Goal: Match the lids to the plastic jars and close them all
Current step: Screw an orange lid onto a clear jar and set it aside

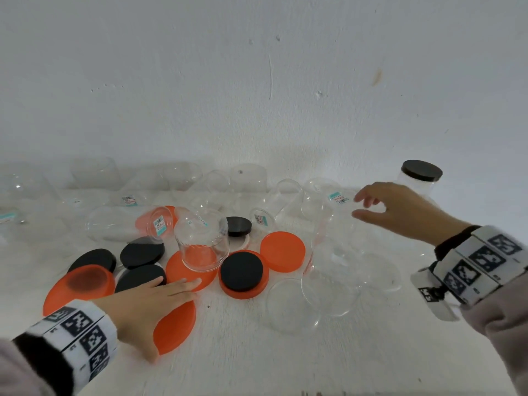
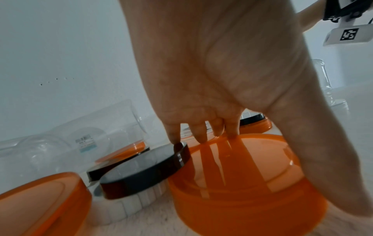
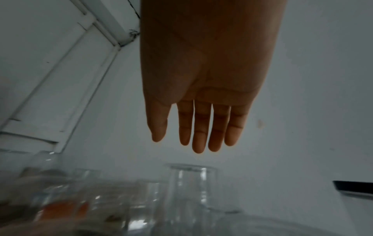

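Several orange and black lids lie on the white table among clear plastic jars. My left hand lies flat on an upturned orange lid. Its straight fingers touch that orange lid's far rim and a black lid beside it. My right hand hovers with spread fingers over a labelled clear jar and holds nothing. A black lid rests on an orange lid. An upside-down jar stands on another orange lid.
One jar closed with a black lid stands at the back right by the white wall. More clear jars lie along the back. A large clear jar lies at the front right. A loose orange lid sits mid-table.
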Tool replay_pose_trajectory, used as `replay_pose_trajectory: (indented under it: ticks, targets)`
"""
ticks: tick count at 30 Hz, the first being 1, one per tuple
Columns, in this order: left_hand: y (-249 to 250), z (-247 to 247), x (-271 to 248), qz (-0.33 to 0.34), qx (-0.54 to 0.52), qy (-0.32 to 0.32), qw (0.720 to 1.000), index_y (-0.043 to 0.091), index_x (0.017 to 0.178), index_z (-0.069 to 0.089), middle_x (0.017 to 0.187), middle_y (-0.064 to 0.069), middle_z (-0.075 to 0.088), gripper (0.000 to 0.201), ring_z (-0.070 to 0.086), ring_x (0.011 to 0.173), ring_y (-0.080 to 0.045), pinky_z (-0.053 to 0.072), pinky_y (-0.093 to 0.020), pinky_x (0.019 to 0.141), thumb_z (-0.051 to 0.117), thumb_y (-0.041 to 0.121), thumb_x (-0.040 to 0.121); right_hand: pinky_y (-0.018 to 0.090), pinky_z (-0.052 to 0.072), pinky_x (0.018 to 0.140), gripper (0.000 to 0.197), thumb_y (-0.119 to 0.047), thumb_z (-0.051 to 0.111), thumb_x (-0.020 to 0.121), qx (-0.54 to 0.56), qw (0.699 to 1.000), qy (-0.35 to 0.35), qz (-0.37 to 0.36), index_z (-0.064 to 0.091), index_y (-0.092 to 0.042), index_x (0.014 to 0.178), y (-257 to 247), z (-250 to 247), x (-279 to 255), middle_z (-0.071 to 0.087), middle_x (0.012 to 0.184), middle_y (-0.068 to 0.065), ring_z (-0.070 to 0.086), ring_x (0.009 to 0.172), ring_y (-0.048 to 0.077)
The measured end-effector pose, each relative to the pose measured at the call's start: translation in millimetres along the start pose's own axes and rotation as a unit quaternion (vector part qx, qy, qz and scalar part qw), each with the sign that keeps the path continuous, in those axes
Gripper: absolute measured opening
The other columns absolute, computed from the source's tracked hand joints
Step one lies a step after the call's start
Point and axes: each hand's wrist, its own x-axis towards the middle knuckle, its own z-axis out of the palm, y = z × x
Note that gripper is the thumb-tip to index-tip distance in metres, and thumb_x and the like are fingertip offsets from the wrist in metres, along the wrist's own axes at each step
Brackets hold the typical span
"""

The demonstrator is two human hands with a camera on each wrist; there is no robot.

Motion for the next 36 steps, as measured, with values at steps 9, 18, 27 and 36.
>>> replay_pose_trajectory:
  ticks: [9, 18, 27, 36]
  targets:
    - [-0.9, 4.8, -0.7, 0.003, 0.003, 0.048, 0.999, 0.029, 0.151, -0.011, 0.158, 0.015, -0.013, 0.111, -0.018, 0.136, 0.006, -0.019, -0.027, 0.109, 0.062, 0.062, 0.074, 0.032, 0.033, 0.108, 0.084, -0.070, 0.058, 0.079, -0.033, 0.971, -0.235, 0.013, 0.029, -0.033, 0.148, -45.7, 41.8, -19.0, 0.037, 0.142, -0.010, 0.035, 0.128, 0.010]
    - [7.7, 7.4, -8.5, 0.002, -0.084, 0.135, 0.987, 0.037, 0.151, 0.006, 0.156, 0.017, 0.006, 0.102, 0.000, 0.144, -0.001, -0.011, -0.026, 0.112, 0.061, 0.065, 0.070, 0.044, 0.040, 0.104, 0.109, -0.054, 0.081, 0.062, -0.068, 0.943, -0.318, 0.070, 0.011, -0.050, 0.145, -56.0, 55.6, -16.6, 0.034, 0.130, -0.009, 0.034, 0.121, 0.017]
    - [25.1, -13.1, -25.8, 0.038, -0.300, 0.235, 0.924, 0.074, 0.123, 0.012, 0.125, 0.056, 0.014, 0.087, 0.032, 0.118, 0.018, 0.035, -0.009, 0.091, 0.072, 0.066, 0.061, 0.020, 0.041, 0.082, 0.107, -0.051, 0.082, 0.055, 0.076, 0.973, -0.219, 0.009, 0.014, -0.044, 0.137, -94.8, 43.5, -22.1, 0.024, 0.114, -0.016, 0.038, 0.108, 0.008]
    - [28.2, -31.3, -38.3, 0.074, -0.559, 0.308, 0.766, 0.052, 0.127, 0.040, 0.124, 0.023, 0.055, 0.077, 0.051, 0.111, 0.015, 0.047, -0.008, 0.078, 0.068, 0.063, 0.056, 0.031, 0.052, 0.087, 0.083, -0.062, 0.077, 0.043, 0.369, 0.903, -0.201, 0.088, 0.048, -0.026, 0.111, -150.8, 78.5, -44.7, 0.058, 0.110, -0.002, 0.057, 0.094, 0.010]
